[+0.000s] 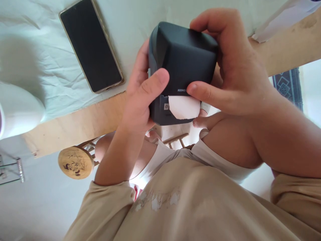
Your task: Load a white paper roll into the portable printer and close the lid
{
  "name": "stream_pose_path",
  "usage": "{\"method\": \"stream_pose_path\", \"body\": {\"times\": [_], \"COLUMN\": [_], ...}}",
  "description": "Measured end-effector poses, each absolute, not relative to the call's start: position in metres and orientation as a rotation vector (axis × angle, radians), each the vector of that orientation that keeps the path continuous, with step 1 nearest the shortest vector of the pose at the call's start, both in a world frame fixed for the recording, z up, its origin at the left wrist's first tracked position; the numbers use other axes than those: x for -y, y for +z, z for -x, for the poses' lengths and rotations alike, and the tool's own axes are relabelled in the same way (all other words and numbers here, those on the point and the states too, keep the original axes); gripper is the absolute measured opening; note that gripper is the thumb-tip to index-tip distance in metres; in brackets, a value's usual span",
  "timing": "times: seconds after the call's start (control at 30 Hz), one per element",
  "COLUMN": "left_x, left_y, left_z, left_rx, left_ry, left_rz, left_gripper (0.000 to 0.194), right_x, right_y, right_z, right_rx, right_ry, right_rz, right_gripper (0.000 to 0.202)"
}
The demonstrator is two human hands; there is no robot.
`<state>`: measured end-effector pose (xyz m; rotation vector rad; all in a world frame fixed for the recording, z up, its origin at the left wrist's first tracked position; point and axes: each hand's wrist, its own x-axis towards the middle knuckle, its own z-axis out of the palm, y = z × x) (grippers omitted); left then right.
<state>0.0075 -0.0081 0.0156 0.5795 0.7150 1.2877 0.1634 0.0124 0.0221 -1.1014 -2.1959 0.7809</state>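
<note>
Both of my hands hold a black label printer [189,62] above the table's front edge. White lettering, partly covered by my thumb, shows on its lid. A strip of white label paper [185,107] sticks out of the slot below the lid. My left hand [144,87] wraps round the printer's left side, thumb on the front face. With its thumb near the lettering and its fingers over the far right corner, my right hand [233,67] grips the other side. The fingers behind the printer are partly hidden.
A smartphone [91,45] with a dark screen lies on the pale cloth [135,20] at left. A white rounded object [20,110] stands at the left edge. A white roll [283,21] lies far right. Below the wooden table edge [82,120] is a small round stool [76,162].
</note>
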Motion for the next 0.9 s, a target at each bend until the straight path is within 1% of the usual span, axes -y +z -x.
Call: {"method": "stream_pose_path", "body": {"times": [0.07, 0.1, 0.2, 0.27, 0.33, 0.47, 0.6, 0.67, 0.73, 0.83, 0.9], "left_x": [0.008, 0.008, 0.003, 0.0, -0.002, -0.004, -0.004, -0.004, -0.005, -0.003, -0.002], "left_y": [0.017, 0.016, 0.014, 0.012, 0.009, 0.004, 0.0, -0.002, -0.002, 0.002, 0.005], "left_z": [-0.01, -0.01, -0.002, 0.006, 0.013, 0.016, 0.017, 0.017, 0.017, 0.014, 0.011], "left_rx": [-0.677, -0.681, -0.747, -0.709, -0.66, -0.669, -0.67, -0.694, -0.716, -0.736, -0.757], "left_ry": [1.314, 1.337, 1.378, 1.199, 1.205, 1.17, 1.188, 1.179, 1.186, 1.244, 1.254], "left_rz": [-0.568, -0.581, -0.661, -0.694, -0.682, -0.673, -0.758, -0.816, -0.841, -0.783, -0.692], "left_gripper": [0.013, 0.015, 0.032, 0.035, 0.037, 0.031, 0.034, 0.035, 0.033, 0.026, 0.023], "right_x": [-0.013, -0.013, -0.014, -0.014, -0.013, -0.01, -0.007, -0.008, -0.009, -0.011, -0.011], "right_y": [0.023, 0.023, 0.022, 0.021, 0.02, 0.021, 0.023, 0.023, 0.022, 0.022, 0.024], "right_z": [-0.164, -0.165, -0.166, -0.166, -0.165, -0.164, -0.164, -0.164, -0.164, -0.164, -0.166], "right_rx": [2.2, 2.202, 2.207, 2.209, 2.205, 2.215, 2.236, 2.24, 2.264, 2.294, 2.28], "right_ry": [0.773, 0.77, 0.761, 0.755, 0.761, 0.725, 0.532, 0.487, 0.478, 0.492, 0.511], "right_rz": [1.11, 1.114, 1.125, 1.14, 1.159, 1.21, 1.296, 1.297, 1.26, 1.165, 1.146], "right_gripper": [0.056, 0.056, 0.055, 0.055, 0.056, 0.059, 0.064, 0.063, 0.063, 0.071, 0.072]}}
